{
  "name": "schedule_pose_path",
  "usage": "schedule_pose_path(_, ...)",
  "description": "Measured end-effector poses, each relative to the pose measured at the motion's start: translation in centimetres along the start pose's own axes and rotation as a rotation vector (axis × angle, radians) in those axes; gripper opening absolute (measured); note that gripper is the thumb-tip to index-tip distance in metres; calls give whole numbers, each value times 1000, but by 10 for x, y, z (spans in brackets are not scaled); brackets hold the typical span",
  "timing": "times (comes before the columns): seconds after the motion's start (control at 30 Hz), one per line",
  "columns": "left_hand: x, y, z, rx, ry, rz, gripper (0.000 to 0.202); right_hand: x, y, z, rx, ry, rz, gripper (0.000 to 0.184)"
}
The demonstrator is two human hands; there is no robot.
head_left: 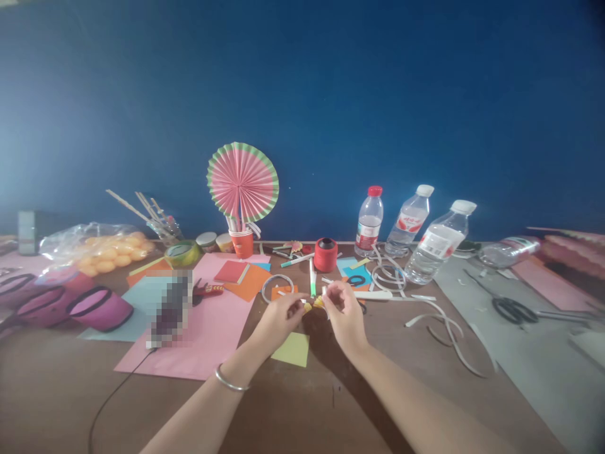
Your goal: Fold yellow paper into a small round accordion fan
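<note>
Both hands meet above the middle of the brown table, with a small yellow folded piece [318,302], apparently paper, between them. My left hand [283,318] pinches its left end with thumb and fingertips. On the other side, my right hand [347,318] pinches the right end, and its fingers hide part of the piece. A yellow-green paper square [292,350] lies flat below my left hand. Just beyond the hands are a green-and-white stick [312,280] and a red round container [326,255] with a black top.
A pink-green paper fan [243,183] stands in an orange cup [242,244]. Three water bottles [370,221] stand at the back right. White strips [449,334] curl across the right, near scissors [515,311]. Pink paper [212,340], a blurred-out object [171,312] and purple bands [101,309] lie left.
</note>
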State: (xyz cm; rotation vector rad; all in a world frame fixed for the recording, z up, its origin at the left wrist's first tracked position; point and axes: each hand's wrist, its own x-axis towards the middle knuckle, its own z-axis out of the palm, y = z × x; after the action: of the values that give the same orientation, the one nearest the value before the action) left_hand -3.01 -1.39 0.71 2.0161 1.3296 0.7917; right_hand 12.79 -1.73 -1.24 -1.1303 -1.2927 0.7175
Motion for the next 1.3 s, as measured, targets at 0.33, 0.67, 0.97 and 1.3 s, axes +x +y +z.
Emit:
schedule_pose_path(0.33,2,-6,2,-270,96,-125,9,-3,-3,3,-27,-182,77,31)
schedule_pose_path(0.67,4,-3,3,-789,150,-279,18,0,-3,4,3,-199,127,25)
schedule_pose_path(0.97,5,-7,9,-837,153,-348,23,-7,-6,7,-12,-213,85,24)
schedule_pose_path(1.3,5,-1,10,-570,271,-284,20,-12,-7,13,491,-261,158,44)
